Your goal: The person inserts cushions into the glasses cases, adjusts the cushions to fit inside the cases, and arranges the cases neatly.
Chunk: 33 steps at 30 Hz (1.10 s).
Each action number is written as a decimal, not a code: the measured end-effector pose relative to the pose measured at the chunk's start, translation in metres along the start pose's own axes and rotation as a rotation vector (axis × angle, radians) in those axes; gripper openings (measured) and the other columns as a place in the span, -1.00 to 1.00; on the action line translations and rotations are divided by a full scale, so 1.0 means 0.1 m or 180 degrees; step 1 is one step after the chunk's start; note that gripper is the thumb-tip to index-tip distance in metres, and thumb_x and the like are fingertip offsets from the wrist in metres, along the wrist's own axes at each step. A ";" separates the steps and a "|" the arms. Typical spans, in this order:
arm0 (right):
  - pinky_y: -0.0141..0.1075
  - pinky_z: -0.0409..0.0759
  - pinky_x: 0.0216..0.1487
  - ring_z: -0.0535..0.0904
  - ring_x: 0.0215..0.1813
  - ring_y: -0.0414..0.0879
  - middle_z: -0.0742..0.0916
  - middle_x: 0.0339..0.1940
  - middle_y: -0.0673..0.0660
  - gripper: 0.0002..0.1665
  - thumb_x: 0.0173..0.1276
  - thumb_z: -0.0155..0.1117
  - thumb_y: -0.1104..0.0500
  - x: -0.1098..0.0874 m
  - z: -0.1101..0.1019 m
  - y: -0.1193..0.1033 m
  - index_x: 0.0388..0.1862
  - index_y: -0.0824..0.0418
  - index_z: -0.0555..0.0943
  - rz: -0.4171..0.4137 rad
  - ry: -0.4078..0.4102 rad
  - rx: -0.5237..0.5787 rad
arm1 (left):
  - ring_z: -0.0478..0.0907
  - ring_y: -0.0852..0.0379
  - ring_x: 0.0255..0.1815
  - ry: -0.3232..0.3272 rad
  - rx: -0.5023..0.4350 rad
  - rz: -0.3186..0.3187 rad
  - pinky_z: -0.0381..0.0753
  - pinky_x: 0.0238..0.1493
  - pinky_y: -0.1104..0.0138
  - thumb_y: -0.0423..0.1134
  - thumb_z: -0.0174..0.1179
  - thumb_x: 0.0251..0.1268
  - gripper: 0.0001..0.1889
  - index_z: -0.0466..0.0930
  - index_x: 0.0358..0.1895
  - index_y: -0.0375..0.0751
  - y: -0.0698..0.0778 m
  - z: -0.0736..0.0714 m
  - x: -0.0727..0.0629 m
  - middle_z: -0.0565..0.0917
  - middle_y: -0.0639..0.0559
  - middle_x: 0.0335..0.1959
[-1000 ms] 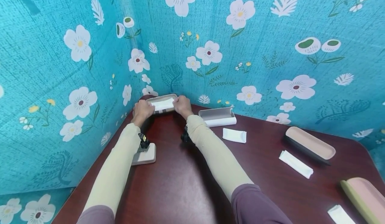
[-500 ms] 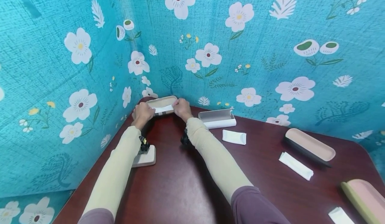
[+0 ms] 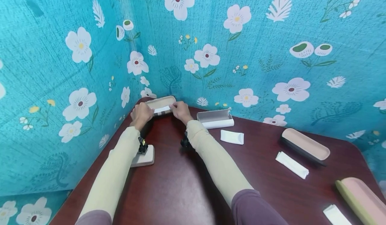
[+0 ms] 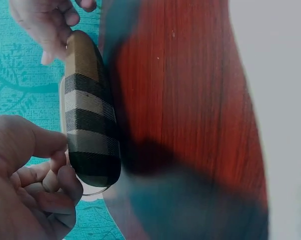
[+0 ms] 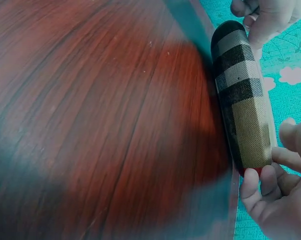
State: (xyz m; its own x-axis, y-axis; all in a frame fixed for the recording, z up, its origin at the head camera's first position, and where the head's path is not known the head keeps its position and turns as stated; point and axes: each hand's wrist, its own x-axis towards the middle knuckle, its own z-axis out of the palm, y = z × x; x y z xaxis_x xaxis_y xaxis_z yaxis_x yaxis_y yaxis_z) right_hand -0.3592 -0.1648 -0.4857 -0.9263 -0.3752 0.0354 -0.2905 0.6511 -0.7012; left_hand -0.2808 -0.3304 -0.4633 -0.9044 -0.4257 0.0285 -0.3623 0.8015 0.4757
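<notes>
Seating the white folded cloth (image 3: 162, 109) into the open, oblong plaid-fabric case (image 3: 161, 102) on the dark-red wooden surface (image 3: 175, 181) appears underway. Left hand (image 3: 141, 112) and right hand (image 3: 181, 111) pinch the cloth's ends. Next likely: pressing flat, releasing.

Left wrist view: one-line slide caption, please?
Left hand and right hand at opposite ends of a checked case, red-brown table alongside.

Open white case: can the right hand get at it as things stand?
Likely yes: the white case stands just right of the right hand, with nothing visible blocking a sideways move. That hand is at the end of the plaid case, though, and would probably have to leave it first.
</notes>
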 end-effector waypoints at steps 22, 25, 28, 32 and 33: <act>-0.10 0.28 0.54 0.16 0.59 0.11 0.31 0.62 0.20 0.03 0.44 0.30 -0.16 -0.04 -0.12 -0.11 0.66 0.23 0.05 -0.1048 -0.0454 -0.0941 | -0.04 -0.40 0.62 -0.0004 0.0344 0.1039 -0.05 0.58 -0.19 -0.02 -0.15 0.63 -0.25 -0.14 0.58 -0.51 0.00 0.12 0.13 -0.08 -0.40 0.64; -0.12 0.23 0.57 0.12 0.62 0.11 0.25 0.65 0.20 0.04 0.46 0.28 -0.15 -0.04 -0.10 -0.10 0.67 0.21 0.00 -0.1106 -0.0597 -0.1010 | -0.30 -0.40 0.66 -0.0450 0.0456 0.0996 -0.33 0.57 -0.25 0.03 -0.26 0.65 -0.22 -0.30 0.60 -0.46 -0.04 0.17 0.12 -0.31 -0.35 0.67; -0.11 0.22 0.58 0.09 0.63 0.13 0.21 0.67 0.20 0.02 0.48 0.27 -0.13 -0.04 -0.09 -0.10 0.67 0.20 0.00 -0.1107 -0.0671 -0.1110 | -0.40 -0.38 0.66 -0.0736 0.0552 0.0912 -0.44 0.51 -0.33 0.08 -0.31 0.66 -0.21 -0.37 0.62 -0.37 -0.05 0.19 0.11 -0.35 -0.28 0.68; -0.11 0.16 0.60 0.04 0.66 0.13 0.16 0.68 0.22 -0.02 0.49 0.26 -0.11 -0.04 -0.08 -0.08 0.66 0.20 0.04 -0.1100 -0.0742 -0.1280 | -0.39 -0.34 0.67 -0.0937 0.0674 0.0911 -0.41 0.50 -0.36 0.15 -0.33 0.65 -0.17 -0.41 0.62 -0.35 -0.03 0.17 0.12 -0.34 -0.27 0.68; -0.11 0.15 0.61 0.03 0.67 0.13 0.15 0.68 0.23 -0.03 0.49 0.25 -0.12 -0.04 -0.09 -0.08 0.66 0.20 0.04 -0.1097 -0.0762 -0.1309 | -0.39 -0.35 0.67 -0.0998 0.0683 0.0937 -0.41 0.50 -0.36 0.16 -0.33 0.65 -0.16 -0.41 0.62 -0.37 -0.02 0.15 0.12 -0.34 -0.29 0.68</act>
State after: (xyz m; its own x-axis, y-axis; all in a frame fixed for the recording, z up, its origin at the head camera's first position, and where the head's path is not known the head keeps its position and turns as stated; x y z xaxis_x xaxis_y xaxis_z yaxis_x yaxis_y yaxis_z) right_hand -0.3553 -0.1627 -0.4742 -0.6957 -0.7181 0.0170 -0.6789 0.6496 -0.3421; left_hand -0.2944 -0.3306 -0.4774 -0.9879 -0.0470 -0.1476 -0.0892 0.9516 0.2940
